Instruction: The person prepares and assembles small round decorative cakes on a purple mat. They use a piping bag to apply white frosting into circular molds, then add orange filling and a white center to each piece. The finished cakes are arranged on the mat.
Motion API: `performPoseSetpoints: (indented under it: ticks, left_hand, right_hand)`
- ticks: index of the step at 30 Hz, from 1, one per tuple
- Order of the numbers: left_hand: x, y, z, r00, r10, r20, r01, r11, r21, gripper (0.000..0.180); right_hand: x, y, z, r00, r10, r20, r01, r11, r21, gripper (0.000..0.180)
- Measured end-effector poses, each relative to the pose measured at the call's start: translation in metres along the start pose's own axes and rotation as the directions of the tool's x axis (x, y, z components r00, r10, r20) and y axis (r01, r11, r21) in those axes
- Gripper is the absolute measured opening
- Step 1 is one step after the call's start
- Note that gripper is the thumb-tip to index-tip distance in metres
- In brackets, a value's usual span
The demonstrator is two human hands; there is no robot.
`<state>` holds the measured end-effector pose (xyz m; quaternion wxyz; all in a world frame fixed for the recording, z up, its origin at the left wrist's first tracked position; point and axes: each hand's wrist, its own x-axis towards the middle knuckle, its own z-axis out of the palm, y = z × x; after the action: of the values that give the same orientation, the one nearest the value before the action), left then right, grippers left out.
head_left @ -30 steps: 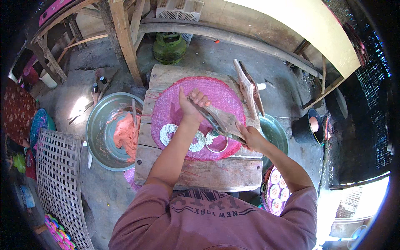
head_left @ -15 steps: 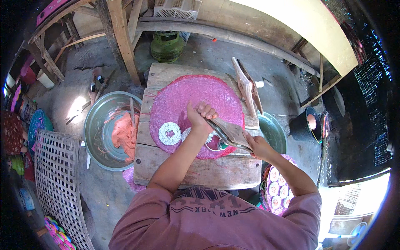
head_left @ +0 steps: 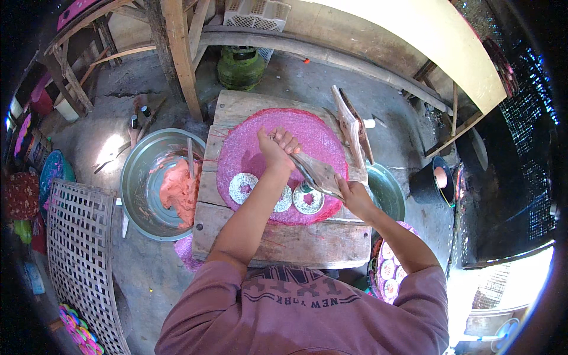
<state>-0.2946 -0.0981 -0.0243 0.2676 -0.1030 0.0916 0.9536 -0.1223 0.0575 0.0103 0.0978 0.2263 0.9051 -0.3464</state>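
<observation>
My left hand point(head_left: 279, 147) is wrapped round the upper end of a hinged wooden hand press point(head_left: 316, 170). At its lower right end, my right hand point(head_left: 356, 199) grips the same press. A small green nozzle point(head_left: 305, 187) shows under it, over a ring of white dough strands point(head_left: 308, 203). To the left are a middle ring point(head_left: 284, 201), partly behind my left forearm, and a left ring point(head_left: 241, 184). All three lie on a round pink mesh mat point(head_left: 266, 121) on a low wooden table point(head_left: 248, 251).
Left of the table, a large basin point(head_left: 133, 195) holds orange-pink dough point(head_left: 177, 189) and a stick. Wooden paddles point(head_left: 354, 127) lean at the right edge beside a green basin point(head_left: 387, 192). A tray of filled rings point(head_left: 387, 269) sits lower right; a green gas cylinder point(head_left: 241, 68) stands beyond.
The press and both hands have shifted slightly left and away from me. The right-hand white ring, partly covered before, now shows as a thicker loop.
</observation>
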Motion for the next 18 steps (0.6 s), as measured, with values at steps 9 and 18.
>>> performPoseSetpoints:
  ticks: [9,18]
  left_hand:
    - [0.022,0.012,-0.006,0.940,-0.085,0.329,0.148,0.974,-0.170,0.045]
    - [0.031,0.011,-0.032,0.899,-0.064,0.434,0.206,0.935,-0.289,0.038]
  right_hand:
    - [0.001,-0.005,-0.032,0.882,-0.182,0.435,-0.263,0.575,0.775,0.084]
    - [0.033,0.023,0.040,0.764,-0.496,0.412,-0.505,-0.064,0.861,0.073]
